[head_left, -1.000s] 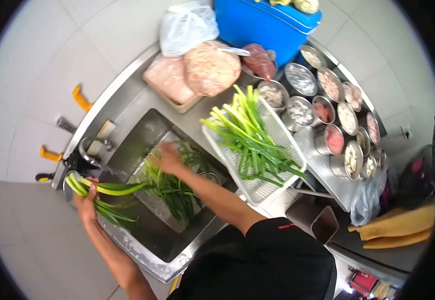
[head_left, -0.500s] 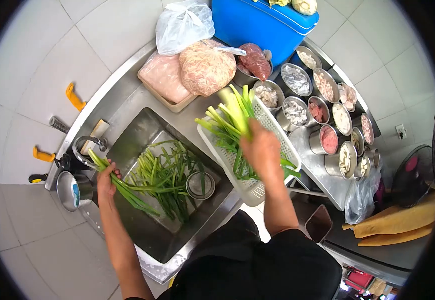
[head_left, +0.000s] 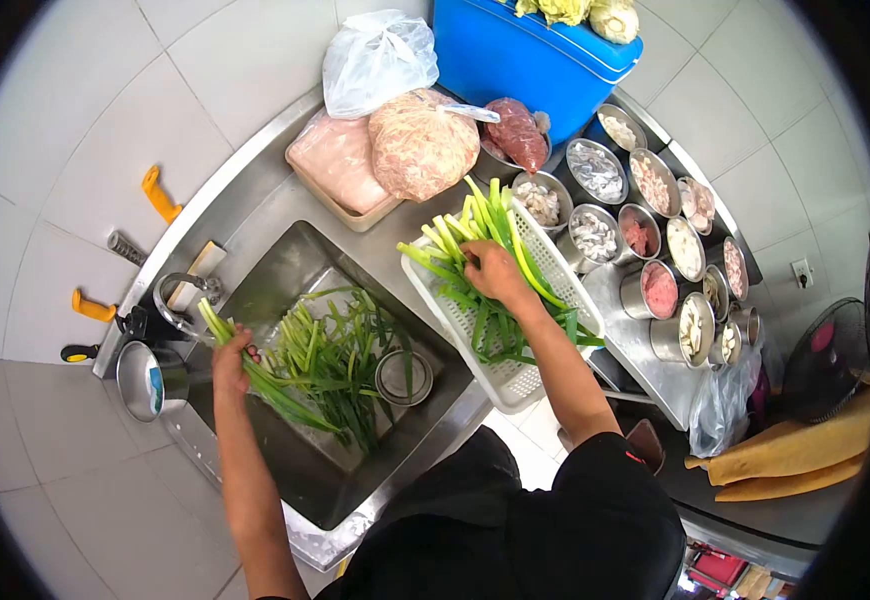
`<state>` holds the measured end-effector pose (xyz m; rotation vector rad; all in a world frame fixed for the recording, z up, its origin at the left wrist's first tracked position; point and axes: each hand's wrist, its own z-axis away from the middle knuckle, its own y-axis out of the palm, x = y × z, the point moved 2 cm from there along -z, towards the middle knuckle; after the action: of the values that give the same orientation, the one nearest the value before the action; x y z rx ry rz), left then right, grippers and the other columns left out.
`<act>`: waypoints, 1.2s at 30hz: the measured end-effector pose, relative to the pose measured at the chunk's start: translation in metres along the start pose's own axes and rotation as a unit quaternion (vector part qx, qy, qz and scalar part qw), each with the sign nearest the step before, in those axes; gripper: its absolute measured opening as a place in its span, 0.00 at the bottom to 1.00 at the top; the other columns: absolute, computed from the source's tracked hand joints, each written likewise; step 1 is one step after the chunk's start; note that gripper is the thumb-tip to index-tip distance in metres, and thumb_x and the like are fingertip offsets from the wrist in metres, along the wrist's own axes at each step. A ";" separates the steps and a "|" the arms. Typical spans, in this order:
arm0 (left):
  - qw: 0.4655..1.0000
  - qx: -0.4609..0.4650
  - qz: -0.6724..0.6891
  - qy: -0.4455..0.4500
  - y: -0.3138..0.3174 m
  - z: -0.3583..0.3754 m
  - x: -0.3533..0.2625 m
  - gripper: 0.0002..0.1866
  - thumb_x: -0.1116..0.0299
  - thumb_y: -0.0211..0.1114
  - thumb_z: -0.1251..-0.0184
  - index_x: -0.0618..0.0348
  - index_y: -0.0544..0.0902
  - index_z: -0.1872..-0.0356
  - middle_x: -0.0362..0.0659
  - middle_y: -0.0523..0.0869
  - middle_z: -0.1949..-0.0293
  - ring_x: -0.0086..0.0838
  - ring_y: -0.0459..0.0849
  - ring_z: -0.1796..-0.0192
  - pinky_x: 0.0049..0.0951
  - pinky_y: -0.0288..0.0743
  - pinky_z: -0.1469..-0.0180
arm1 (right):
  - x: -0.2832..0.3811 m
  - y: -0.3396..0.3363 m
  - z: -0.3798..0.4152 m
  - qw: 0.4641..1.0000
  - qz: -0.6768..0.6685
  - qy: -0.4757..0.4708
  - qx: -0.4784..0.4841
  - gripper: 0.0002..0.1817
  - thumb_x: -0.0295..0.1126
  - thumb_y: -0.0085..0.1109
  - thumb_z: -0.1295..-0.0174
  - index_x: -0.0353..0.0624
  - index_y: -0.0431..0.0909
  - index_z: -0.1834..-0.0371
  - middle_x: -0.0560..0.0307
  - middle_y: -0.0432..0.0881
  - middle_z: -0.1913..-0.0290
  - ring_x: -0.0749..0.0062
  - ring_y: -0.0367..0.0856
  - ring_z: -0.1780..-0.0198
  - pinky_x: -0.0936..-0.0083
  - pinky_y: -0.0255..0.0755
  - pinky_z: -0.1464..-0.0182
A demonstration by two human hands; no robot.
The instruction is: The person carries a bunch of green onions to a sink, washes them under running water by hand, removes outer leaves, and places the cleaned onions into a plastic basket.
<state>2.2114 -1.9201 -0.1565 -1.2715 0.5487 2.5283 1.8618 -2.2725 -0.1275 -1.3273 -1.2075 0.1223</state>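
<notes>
My left hand (head_left: pixel 232 362) is closed around a bunch of green onions (head_left: pixel 280 395) at the left side of the steel sink (head_left: pixel 300 490), pale ends pointing up and leaves hanging down. More green onions (head_left: pixel 340 350) lie in the sink beside a small round metal container (head_left: pixel 403 375). My right hand (head_left: pixel 496 272) has its fingers curled over other green onions (head_left: pixel 490 215) lying in a white perforated basket (head_left: pixel 517 385); its fingertips are partly hidden among the stalks. The basket stands along the sink's right edge.
A faucet (head_left: pixel 180 295) and metal pot (head_left: pixel 138 380) stand at the left. Behind the sink are a tray of pale meat (head_left: pixel 330 160), bagged meat (head_left: pixel 423 145) and a blue cooler (head_left: pixel 535 65). Several metal containers of cut food (head_left: pixel 660 290) crowd the right counter.
My right hand has lowered its green onions into the basket, moving slightly left. My left hand has shifted slightly right, still holding its bunch.
</notes>
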 end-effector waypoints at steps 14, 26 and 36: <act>0.971 0.153 -0.155 0.097 0.228 0.096 0.006 0.19 0.66 0.76 0.48 0.62 0.81 0.58 0.37 0.82 0.71 0.20 0.76 0.74 0.22 0.66 0.76 | 0.146 0.000 0.001 0.981 -0.164 -0.089 -0.058 0.18 0.16 0.62 0.52 0.41 0.80 0.55 0.49 0.76 0.62 0.55 0.78 0.62 0.67 0.73 0.60; 0.993 0.001 -0.008 0.116 -0.001 0.028 -0.029 0.15 0.69 0.73 0.45 0.63 0.80 0.59 0.42 0.85 0.69 0.26 0.82 0.69 0.26 0.70 0.75 | 0.263 0.232 -0.051 0.912 -0.335 -0.052 0.230 0.12 0.19 0.58 0.46 0.35 0.81 0.58 0.54 0.85 0.67 0.78 0.80 0.66 0.77 0.74 0.61; 0.988 0.006 -0.115 0.106 -0.071 0.006 -0.040 0.08 0.70 0.71 0.43 0.64 0.82 0.68 0.43 0.83 0.74 0.26 0.79 0.75 0.26 0.71 0.75 | 0.292 0.301 -0.066 0.889 -0.261 -0.123 0.356 0.07 0.25 0.58 0.46 0.37 0.80 0.65 0.45 0.80 0.74 0.59 0.78 0.72 0.67 0.72 0.65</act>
<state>2.2580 -1.8563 -0.1363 -1.5143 0.4316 2.2147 2.2009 -2.0217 -0.1734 -0.3287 -1.5002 0.3193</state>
